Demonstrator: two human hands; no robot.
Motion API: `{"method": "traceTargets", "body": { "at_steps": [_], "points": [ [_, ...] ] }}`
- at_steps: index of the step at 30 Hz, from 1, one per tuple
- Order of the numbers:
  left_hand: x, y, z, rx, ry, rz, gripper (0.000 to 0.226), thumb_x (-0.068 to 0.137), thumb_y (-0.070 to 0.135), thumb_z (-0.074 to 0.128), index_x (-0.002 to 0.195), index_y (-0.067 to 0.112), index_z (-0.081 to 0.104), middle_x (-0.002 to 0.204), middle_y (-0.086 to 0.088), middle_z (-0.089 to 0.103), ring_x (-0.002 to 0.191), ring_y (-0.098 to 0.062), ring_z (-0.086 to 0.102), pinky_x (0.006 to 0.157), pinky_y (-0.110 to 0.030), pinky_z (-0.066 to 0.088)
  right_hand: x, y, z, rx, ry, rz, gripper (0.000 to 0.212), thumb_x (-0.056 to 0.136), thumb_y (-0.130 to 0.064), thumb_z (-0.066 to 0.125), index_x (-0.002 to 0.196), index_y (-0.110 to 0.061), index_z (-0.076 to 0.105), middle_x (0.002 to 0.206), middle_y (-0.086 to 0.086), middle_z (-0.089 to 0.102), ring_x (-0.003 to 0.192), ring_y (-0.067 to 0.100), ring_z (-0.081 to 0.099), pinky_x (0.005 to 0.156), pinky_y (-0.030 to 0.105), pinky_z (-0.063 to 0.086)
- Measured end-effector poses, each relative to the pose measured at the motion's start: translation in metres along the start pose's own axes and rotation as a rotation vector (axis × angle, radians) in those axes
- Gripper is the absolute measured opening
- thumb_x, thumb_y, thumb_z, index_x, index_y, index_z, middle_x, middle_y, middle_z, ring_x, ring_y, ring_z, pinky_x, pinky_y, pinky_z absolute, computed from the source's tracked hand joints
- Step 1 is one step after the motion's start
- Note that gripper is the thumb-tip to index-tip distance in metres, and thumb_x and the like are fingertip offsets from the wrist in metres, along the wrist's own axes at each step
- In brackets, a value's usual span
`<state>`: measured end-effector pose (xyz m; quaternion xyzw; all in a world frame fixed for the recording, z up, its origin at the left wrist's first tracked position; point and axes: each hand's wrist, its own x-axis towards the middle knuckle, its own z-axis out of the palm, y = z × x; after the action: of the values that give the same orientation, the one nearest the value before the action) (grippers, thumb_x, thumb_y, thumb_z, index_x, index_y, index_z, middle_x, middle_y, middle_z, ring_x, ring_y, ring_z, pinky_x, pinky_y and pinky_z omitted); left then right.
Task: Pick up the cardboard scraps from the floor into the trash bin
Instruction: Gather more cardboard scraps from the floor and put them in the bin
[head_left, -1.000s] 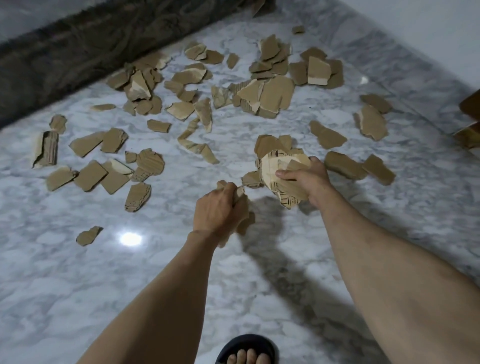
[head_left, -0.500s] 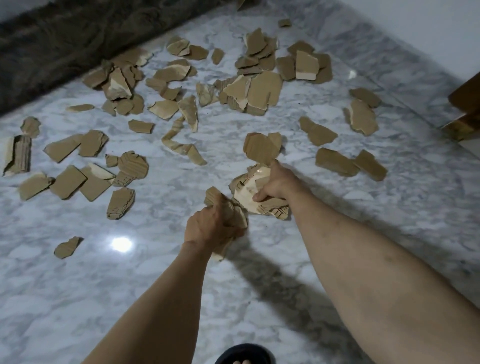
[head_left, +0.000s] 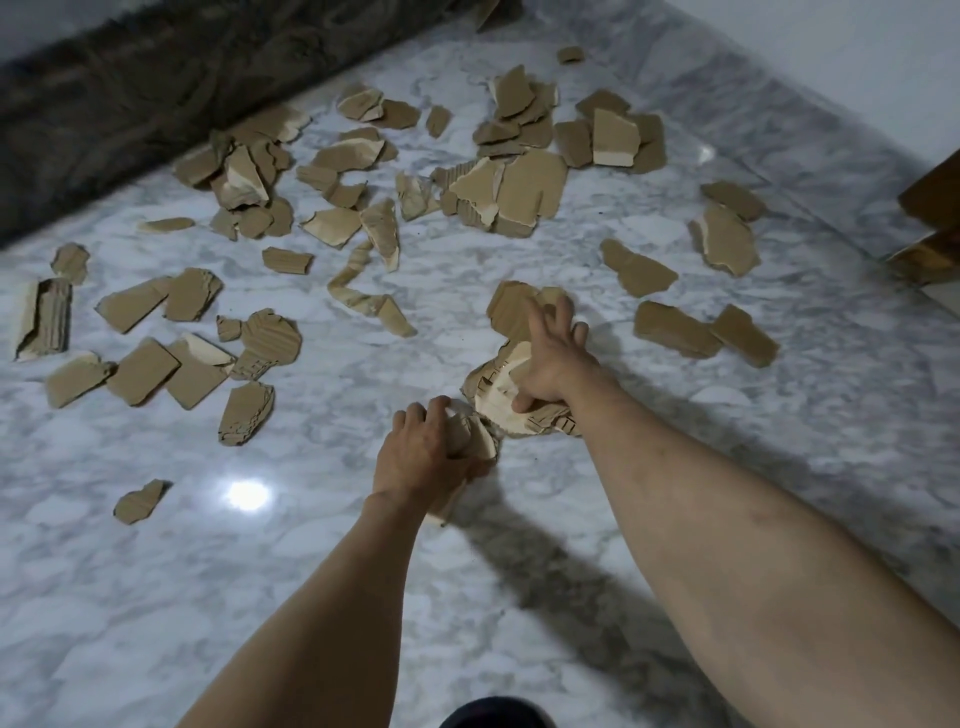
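Cardboard scraps (head_left: 524, 197) are lying scattered across the marble floor (head_left: 779, 415); the left hand (head_left: 423, 457) is clutching a bundle, while the right hand (head_left: 550, 364), fingers spread, is pinning another stack under its thumb.

No legible text, label, brand, number or sign was found. The pale scrap (head_left: 501, 389) under the right hand (head_left: 550, 358) carried dark printed marks along its edges, but these were too blurred and partly covered to be read as characters. The other cardboard scraps (head_left: 524, 187) on the marble floor (head_left: 156, 597) showed plain brown or torn pale faces with no print.
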<state>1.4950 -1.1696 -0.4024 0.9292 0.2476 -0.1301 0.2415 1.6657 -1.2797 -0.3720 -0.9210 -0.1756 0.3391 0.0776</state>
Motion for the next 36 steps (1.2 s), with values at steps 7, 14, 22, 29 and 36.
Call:
{"method": "traceTargets", "body": {
  "at_steps": [7, 14, 22, 29, 36],
  "points": [
    [0.016, 0.011, -0.009, -0.216, -0.012, -0.072, 0.034, 0.071, 0.05, 0.078, 0.086, 0.022, 0.066, 0.088, -0.003, 0.063, 0.081, -0.023, 0.062, 0.063, -0.029, 0.041, 0.017, -0.001, -0.014, -0.104, -0.146, -0.045, 0.151, 0.059, -0.025, 0.095, 0.152, -0.042, -0.023, 0.155, 0.001, -0.043, 0.146, 0.037, -0.031, 0.113, 0.062, 0.023],
    [0.039, 0.032, -0.001, -0.541, 0.05, -0.141, 0.048, 0.052, 0.054, 0.086, 0.078, 0.02, 0.064, 0.103, -0.007, 0.064, 0.085, -0.021, 0.066, 0.07, -0.031, 0.054, 0.021, 0.011, -0.005, -0.002, -0.075, -0.025, 0.147, 0.055, -0.02, 0.094, 0.153, -0.042, -0.011, 0.156, 0.004, -0.002, 0.143, 0.039, 0.024, 0.105, 0.052, 0.044],
    [0.067, 0.063, -0.011, -0.575, -0.176, -0.247, 0.086, 0.048, 0.036, 0.096, 0.119, 0.009, 0.057, 0.109, -0.004, 0.067, 0.101, -0.025, 0.065, 0.09, -0.044, 0.055, 0.011, 0.044, -0.002, 0.311, -0.017, 0.003, 0.113, 0.062, -0.009, 0.089, 0.151, -0.033, 0.024, 0.145, 0.012, 0.028, 0.129, 0.037, 0.044, 0.1, 0.046, 0.049],
    [0.071, 0.089, 0.003, -0.709, -0.239, -0.132, 0.036, 0.058, 0.01, 0.092, 0.088, 0.013, 0.074, 0.088, -0.002, 0.073, 0.086, -0.024, 0.069, 0.079, -0.035, 0.057, -0.005, 0.083, -0.014, 0.502, -0.051, 0.012, 0.078, 0.063, -0.003, 0.088, 0.124, -0.021, 0.043, 0.123, 0.006, 0.047, 0.108, 0.028, 0.053, 0.078, 0.036, 0.05],
    [0.062, 0.132, -0.001, -0.832, -0.272, -0.009, 0.048, 0.061, 0.01, 0.092, 0.104, 0.009, 0.07, 0.097, -0.006, 0.075, 0.089, -0.021, 0.071, 0.064, -0.024, 0.055, -0.035, 0.125, -0.038, 0.69, -0.017, 0.089, 0.063, 0.06, 0.002, 0.09, 0.117, -0.007, 0.065, 0.103, 0.007, 0.072, 0.091, 0.02, 0.068, 0.071, 0.026, 0.049]
  ]
}}
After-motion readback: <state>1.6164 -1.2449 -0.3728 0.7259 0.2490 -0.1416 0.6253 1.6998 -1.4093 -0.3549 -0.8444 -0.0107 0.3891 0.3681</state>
